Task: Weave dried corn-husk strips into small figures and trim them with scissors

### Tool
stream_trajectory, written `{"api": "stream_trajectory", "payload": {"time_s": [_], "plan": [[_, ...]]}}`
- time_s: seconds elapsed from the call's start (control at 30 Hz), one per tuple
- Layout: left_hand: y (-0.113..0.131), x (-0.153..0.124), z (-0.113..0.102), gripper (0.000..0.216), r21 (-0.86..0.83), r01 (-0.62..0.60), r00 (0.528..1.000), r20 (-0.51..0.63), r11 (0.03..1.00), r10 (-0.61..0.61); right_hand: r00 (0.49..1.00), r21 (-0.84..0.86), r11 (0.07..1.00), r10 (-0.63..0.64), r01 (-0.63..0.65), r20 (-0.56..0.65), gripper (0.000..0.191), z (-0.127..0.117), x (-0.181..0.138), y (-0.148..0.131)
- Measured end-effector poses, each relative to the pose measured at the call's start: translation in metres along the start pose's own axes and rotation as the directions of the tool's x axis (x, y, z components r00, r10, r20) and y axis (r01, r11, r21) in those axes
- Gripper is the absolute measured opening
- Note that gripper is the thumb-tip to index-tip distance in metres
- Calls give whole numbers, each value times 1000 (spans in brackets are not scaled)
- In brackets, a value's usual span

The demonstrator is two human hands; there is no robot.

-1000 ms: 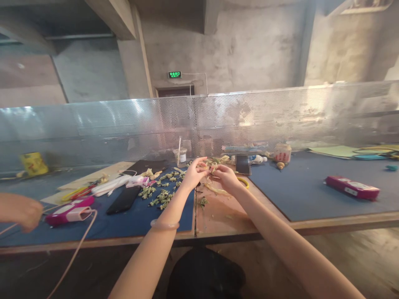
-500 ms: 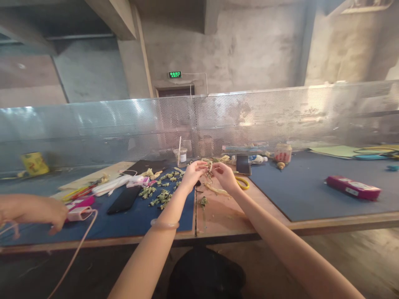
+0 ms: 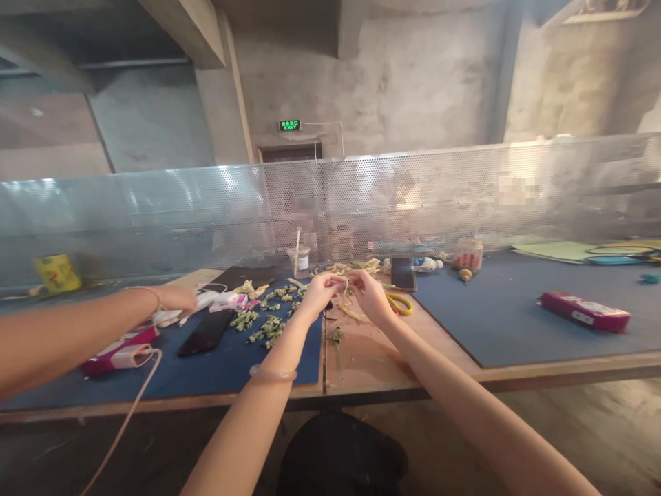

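Note:
My left hand [image 3: 321, 293] and my right hand [image 3: 365, 292] meet above the bare wooden part of the table, their fingertips pinched together. Between them is a thin pale strip [image 3: 347, 284], with a loose end hanging down; its material is too small to make out. Just to the right of my right hand lies a yellow looped handle [image 3: 400, 304], perhaps of scissors. More pale strips [image 3: 356, 267] are heaped behind my fingers. Small greenish knotted pieces [image 3: 271, 329] are scattered on the blue mat to the left, and a single one [image 3: 337, 336] rests on the wood below my hands.
A co-worker's arm [image 3: 93, 324] reaches in from the left. Near it lie a black phone [image 3: 206, 333] and a pink box with a cable [image 3: 131, 355]. A cup with a straw [image 3: 301, 262], a jar [image 3: 469, 255] and a magenta box [image 3: 584, 311] stand around. Perforated metal panels [image 3: 413, 193] close the back.
The co-worker's hand has moved right and away across the left mat, to the white items. My hands stay nearly in place, slightly lower, still pinching the strip.

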State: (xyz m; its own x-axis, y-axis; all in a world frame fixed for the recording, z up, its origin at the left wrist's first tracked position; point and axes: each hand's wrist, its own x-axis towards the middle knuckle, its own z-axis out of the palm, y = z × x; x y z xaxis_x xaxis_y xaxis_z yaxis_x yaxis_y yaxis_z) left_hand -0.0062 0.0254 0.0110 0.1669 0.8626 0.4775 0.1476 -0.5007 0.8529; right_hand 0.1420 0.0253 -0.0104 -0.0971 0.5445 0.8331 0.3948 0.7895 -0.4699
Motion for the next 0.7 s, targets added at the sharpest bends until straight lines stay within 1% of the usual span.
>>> {"api": "stream_trajectory", "payload": {"time_s": [0.23, 0.5, 0.63, 0.7], "plan": [[2, -1, 3, 20, 10, -12, 1000, 14, 1000, 12, 999, -41, 998, -50, 49, -18, 28, 1, 0, 6], [7, -2, 1, 34, 46, -5, 999, 52, 999, 3, 994, -122, 987, -107, 104, -16, 26, 2, 0, 9], [6, -1, -2, 32, 34, -11, 998, 67, 999, 9, 983, -148, 975, -176, 168, -43, 23, 1, 1, 9], [5, 0, -3, 31, 17, -5, 997, 77, 1000, 4, 980, -159, 970, -194, 186, -38, 21, -1, 2, 7]]}}
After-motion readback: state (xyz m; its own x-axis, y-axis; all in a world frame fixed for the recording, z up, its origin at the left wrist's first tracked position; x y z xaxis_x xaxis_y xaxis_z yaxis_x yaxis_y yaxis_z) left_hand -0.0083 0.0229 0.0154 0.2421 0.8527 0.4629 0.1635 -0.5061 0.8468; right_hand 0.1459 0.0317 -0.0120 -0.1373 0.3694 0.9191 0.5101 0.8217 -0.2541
